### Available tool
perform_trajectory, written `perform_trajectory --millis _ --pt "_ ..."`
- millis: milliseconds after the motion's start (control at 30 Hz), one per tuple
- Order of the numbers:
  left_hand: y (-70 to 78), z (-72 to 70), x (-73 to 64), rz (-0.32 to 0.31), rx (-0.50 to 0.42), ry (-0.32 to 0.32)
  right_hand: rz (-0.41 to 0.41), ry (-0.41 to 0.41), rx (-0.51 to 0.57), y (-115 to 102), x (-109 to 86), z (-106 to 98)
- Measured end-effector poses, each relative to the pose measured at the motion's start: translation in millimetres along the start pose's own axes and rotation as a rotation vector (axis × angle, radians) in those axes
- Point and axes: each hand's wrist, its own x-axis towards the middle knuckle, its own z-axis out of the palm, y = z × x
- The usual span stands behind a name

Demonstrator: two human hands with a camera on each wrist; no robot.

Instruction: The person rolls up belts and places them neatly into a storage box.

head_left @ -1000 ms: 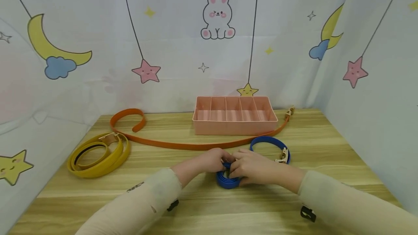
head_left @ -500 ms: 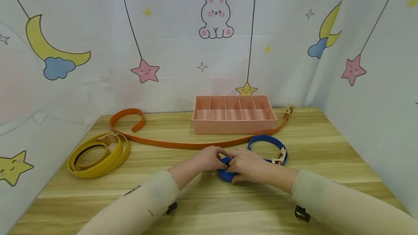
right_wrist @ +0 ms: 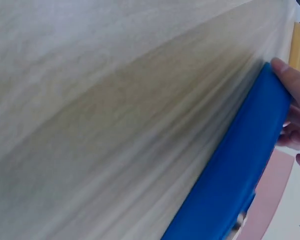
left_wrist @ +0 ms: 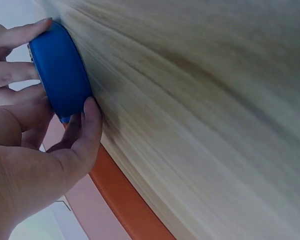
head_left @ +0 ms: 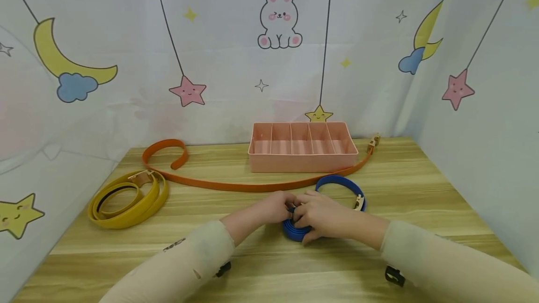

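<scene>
A blue belt stands on edge at the middle of the table, its near part wound into a tight coil. My left hand pinches the coil from its left side; in the left wrist view the thumb lies on the coil's outer face. From the right, my right hand grips the same coil, thumb low on its outside and fingers over the top. The belt's loose part curves out behind my right hand and ends near a gold buckle. In the right wrist view a long blue stretch runs from the thumb.
Behind the hands an orange belt lies stretched across the table, its gold buckle at the far right. A pink box with several compartments stands at the back. To the left rests a loosely coiled yellow belt.
The blue belt's loose loop and buckle have drawn left, closer to the coil. Both hands have shifted their fingers slightly around the coil. The other belts and the box stay put.
</scene>
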Motion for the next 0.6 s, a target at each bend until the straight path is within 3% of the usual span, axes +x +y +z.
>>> perform_trajectory --millis 233,333,467,600 --pt "-3.9 -2.2 2.9 0.108 -0.01 -0.107 -0.03 -0.131 0.031 -1.6 -3.9 -12.7" --pt "-2.9 -3.7 3.2 0.156 -0.005 -0.139 -0.047 -0.126 0.01 -1.4 -5.1 -13.5" --pt "-2.8 -3.6 1.9 0.175 -0.003 -0.136 -0.068 -0.083 -0.02 -1.7 -5.0 -12.2" --pt "-3.7 -0.1 1.4 0.168 0.034 -0.088 -0.056 -0.065 -0.041 -2.3 -4.3 -9.9"
